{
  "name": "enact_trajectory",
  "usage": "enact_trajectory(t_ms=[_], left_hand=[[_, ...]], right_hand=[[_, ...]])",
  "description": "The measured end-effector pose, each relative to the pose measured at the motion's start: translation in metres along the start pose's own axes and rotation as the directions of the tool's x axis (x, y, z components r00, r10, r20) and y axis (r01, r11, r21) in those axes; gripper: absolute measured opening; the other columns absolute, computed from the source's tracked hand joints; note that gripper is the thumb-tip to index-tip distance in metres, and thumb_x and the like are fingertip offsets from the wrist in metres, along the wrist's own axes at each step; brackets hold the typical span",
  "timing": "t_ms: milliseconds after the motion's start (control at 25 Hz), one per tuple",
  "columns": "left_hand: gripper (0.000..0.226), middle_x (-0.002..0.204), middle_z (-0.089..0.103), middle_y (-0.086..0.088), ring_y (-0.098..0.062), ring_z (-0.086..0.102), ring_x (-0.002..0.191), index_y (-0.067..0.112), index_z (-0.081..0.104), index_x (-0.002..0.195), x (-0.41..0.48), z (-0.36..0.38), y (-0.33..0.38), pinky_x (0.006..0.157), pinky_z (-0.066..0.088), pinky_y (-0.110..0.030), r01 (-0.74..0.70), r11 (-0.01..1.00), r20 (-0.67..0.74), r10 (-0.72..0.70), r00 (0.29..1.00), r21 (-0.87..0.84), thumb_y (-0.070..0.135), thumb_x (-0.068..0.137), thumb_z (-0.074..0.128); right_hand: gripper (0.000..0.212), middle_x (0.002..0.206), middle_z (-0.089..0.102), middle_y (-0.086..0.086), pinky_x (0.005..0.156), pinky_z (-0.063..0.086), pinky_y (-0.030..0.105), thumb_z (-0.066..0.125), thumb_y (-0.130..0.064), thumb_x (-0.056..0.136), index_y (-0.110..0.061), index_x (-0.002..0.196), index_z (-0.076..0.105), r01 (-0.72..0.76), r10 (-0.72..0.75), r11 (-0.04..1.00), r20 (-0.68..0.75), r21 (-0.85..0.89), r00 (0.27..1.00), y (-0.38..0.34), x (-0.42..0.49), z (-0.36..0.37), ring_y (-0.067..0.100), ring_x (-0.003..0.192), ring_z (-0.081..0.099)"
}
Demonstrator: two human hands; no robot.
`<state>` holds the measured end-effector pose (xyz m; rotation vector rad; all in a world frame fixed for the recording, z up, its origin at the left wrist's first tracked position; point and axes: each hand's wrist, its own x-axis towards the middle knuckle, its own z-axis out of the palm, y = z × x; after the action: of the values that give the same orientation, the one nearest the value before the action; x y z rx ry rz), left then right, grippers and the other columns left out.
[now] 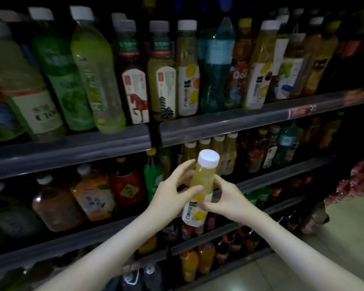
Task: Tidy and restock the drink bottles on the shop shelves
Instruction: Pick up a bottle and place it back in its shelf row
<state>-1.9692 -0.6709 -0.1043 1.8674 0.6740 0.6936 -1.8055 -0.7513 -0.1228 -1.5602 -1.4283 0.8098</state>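
Observation:
A yellow juice bottle (202,181) with a white cap and a white lemon label is upright in front of the middle shelf. My left hand (172,192) grips its neck and shoulder, thumb across the front. My right hand (225,199) holds the lower body from the right side. A row of matching white-capped juice bottles (216,148) stands on the middle shelf just behind it. Another of the same kind (187,70) stands on the top shelf.
The top shelf rail (219,122) carries green tea bottles (97,76), a blue bottle (218,66) and tea bottles with a horse label (135,80). Orange and brown bottles (93,196) fill the middle shelf at left. The lowest shelf holds orange drinks (198,263). Pale floor (334,238) at right.

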Motion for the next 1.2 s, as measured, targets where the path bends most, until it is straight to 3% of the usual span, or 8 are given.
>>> enact_trajectory(t_ms=[160, 360, 600, 840, 920, 1000, 1120, 1200], left_hand=[[0.048, 0.124, 0.059, 0.008, 0.002, 0.06, 0.102, 0.042, 0.045, 0.131, 0.046, 0.065, -0.034, 0.089, 0.049, -0.019, 0.198, 0.978, -0.009, -0.198, 0.98, 0.067, 0.028, 0.09, 0.063], [0.038, 0.118, 0.059, 0.005, -0.004, 0.058, 0.095, 0.032, 0.047, 0.131, 0.067, 0.106, -0.051, 0.071, 0.047, -0.012, 0.364, 0.914, -0.201, -0.329, 0.923, 0.179, 0.027, 0.095, 0.056], [0.04, 0.126, 0.056, 0.004, -0.005, 0.057, 0.098, 0.027, 0.046, 0.135, 0.082, 0.105, -0.062, 0.081, 0.046, -0.017, 0.359, 0.873, -0.253, -0.285, 0.925, 0.331, 0.023, 0.096, 0.054], [0.044, 0.135, 0.052, -0.001, -0.013, 0.055, 0.114, 0.028, 0.04, 0.139, 0.113, 0.109, -0.067, 0.09, 0.05, -0.028, 0.234, 0.789, -0.147, -0.182, 0.972, 0.568, 0.029, 0.097, 0.05], [0.044, 0.134, 0.051, -0.003, -0.019, 0.056, 0.111, 0.023, 0.038, 0.141, 0.122, 0.114, -0.053, 0.079, 0.052, -0.03, 0.099, 0.656, -0.069, -0.072, 0.995, 0.748, 0.028, 0.098, 0.047], [0.04, 0.126, 0.057, -0.005, -0.022, 0.061, 0.105, 0.016, 0.048, 0.135, 0.131, 0.118, -0.027, 0.066, 0.053, -0.029, -0.121, 0.55, -0.004, 0.22, 0.975, 0.826, 0.025, 0.096, 0.046], [0.036, 0.119, 0.063, -0.007, -0.018, 0.061, 0.105, 0.01, 0.06, 0.124, 0.152, 0.119, 0.024, 0.076, 0.053, -0.022, -0.315, 0.46, -0.073, 0.649, 0.757, 0.83, 0.019, 0.09, 0.052], [0.038, 0.121, 0.062, -0.011, -0.02, 0.057, 0.11, 0.007, 0.058, 0.126, 0.17, 0.114, 0.066, 0.091, 0.047, -0.024, -0.321, 0.457, -0.183, 0.767, 0.615, 0.83, 0.012, 0.089, 0.058]], right_hand=[[0.043, 0.112, 0.067, -0.008, 0.082, 0.054, 0.024, 0.077, -0.019, 0.08, -0.028, 0.116, 0.056, -0.131, 0.145, 0.981, -0.091, 0.144, 0.985, 0.076, 0.012, -0.077, 0.007, 0.103, 0.064], [0.056, 0.114, 0.059, -0.012, 0.09, 0.046, 0.03, 0.079, -0.02, 0.078, -0.027, 0.124, 0.048, -0.143, 0.147, 0.989, -0.143, 0.034, 0.979, 0.13, 0.051, -0.127, 0.008, 0.107, 0.056], [0.056, 0.113, 0.054, -0.011, 0.088, 0.039, 0.023, 0.071, -0.004, 0.083, -0.019, 0.129, 0.043, -0.121, 0.125, 0.991, 0.063, -0.055, 0.99, 0.15, 0.098, -0.132, 0.01, 0.112, 0.051], [0.046, 0.123, 0.054, -0.006, 0.096, 0.04, 0.026, 0.061, -0.015, 0.091, -0.025, 0.132, 0.042, -0.178, 0.22, 0.965, 0.231, -0.191, 0.948, 0.152, 0.127, -0.122, 0.011, 0.119, 0.049], [0.037, 0.118, 0.057, -0.002, 0.096, 0.044, 0.029, 0.058, -0.02, 0.094, -0.019, 0.128, 0.045, -0.175, 0.258, 0.921, 0.209, -0.347, 0.943, 0.141, 0.125, -0.123, 0.015, 0.114, 0.054], [0.037, 0.114, 0.061, 0.004, 0.092, 0.049, 0.035, 0.055, -0.024, 0.095, -0.016, 0.128, 0.044, -0.171, 0.254, 0.877, 0.132, -0.449, 0.958, 0.122, 0.114, -0.128, 0.02, 0.106, 0.059], [0.028, 0.108, 0.062, 0.003, 0.082, 0.051, 0.031, 0.053, -0.027, 0.096, -0.016, 0.122, 0.053, -0.078, 0.225, 0.78, 0.162, -0.621, 0.961, 0.053, 0.086, -0.165, 0.02, 0.098, 0.061], [0.021, 0.099, 0.066, 0.001, 0.077, 0.053, 0.034, 0.053, -0.031, 0.094, -0.018, 0.11, 0.061, 0.033, -0.005, 0.747, 0.044, -0.664, 0.999, -0.004, 0.065, -0.198, 0.02, 0.091, 0.064]])
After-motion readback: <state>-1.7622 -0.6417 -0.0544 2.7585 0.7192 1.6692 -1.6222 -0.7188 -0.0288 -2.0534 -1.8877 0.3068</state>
